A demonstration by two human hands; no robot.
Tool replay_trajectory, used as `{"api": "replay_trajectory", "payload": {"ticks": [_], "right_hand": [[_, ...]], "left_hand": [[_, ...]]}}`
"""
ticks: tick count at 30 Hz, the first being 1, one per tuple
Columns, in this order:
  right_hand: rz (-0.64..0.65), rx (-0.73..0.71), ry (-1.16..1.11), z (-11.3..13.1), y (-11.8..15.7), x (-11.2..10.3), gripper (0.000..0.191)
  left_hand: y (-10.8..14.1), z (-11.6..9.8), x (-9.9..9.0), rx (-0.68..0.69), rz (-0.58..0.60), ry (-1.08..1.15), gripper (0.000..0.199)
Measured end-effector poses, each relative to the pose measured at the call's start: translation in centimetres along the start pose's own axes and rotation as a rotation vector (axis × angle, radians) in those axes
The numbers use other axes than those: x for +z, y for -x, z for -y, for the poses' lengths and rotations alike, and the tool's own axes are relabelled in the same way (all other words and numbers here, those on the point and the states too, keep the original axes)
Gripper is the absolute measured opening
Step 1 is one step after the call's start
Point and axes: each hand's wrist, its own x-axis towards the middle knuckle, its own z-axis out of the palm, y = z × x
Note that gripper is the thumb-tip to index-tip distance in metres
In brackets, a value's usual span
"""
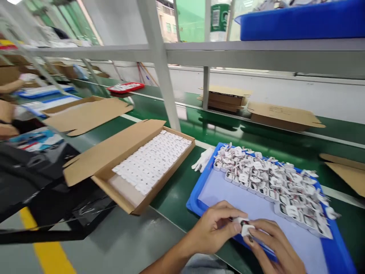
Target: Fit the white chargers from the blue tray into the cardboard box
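Hands (275, 243) on casing (246, 230), labelled bottle (219, 19) beyond

Green workbench (175, 196), running lower right to upper left. On it: blue tray (195, 195), lower right; white gloves (203, 160) just beside, center; open cardboard box (164, 183), left of center; red tray (138, 87), upper left. White shelf (265, 56) across top: blue bin (302, 23), upper right; green-labelled bottle (219, 19), left of bin.
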Motion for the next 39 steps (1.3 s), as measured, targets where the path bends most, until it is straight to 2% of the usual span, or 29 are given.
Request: {"api": "replay_trajectory", "payload": {"ticks": [5, 9, 12, 18, 21, 28, 35, 39], "right_hand": [[-0.061, 0.093, 0.015, 1.3, -0.2, 0.7, 0.033], [-0.026, 0.102, -0.097, 2.0, -0.7, 0.9, 0.036], [0.021, 0.128, -0.197, 1.8, -1.2, 0.7, 0.036], [0.011, 0.496, -0.353, 0.4, -1.1, 0.5, 0.037], [0.031, 0.594, -0.413, 0.1, -1.1, 0.5, 0.033], [0.050, 0.569, -0.426, 0.5, -1.8, 0.6, 0.029], [0.017, 0.599, -0.425, 0.5, -1.0, 1.6, 0.031], [0.005, 0.629, -0.499, 0.3, -0.8, 1.6, 0.031]], "left_hand": [[-0.1, 0.1, -0.4, 0.001, 0.068, 0.101, 0.032], [-0.2, 0.6, -0.4, -0.035, 0.119, 0.220, 0.033], [-0.3, 1.0, -0.4, -0.016, 0.112, 0.179, 0.033], [-0.3, 1.5, -0.7, 0.021, 0.107, 0.094, 0.036], [-0.2, 1.6, -0.6, 0.014, 0.118, 0.092, 0.036], [-0.1, 1.9, -0.7, 0.020, 0.100, 0.006, 0.033], [0.1, 2.6, -0.4, 0.081, 0.061, -0.086, 0.033], [0.1, 2.6, -0.2, 0.086, 0.039, -0.085, 0.034]]}}
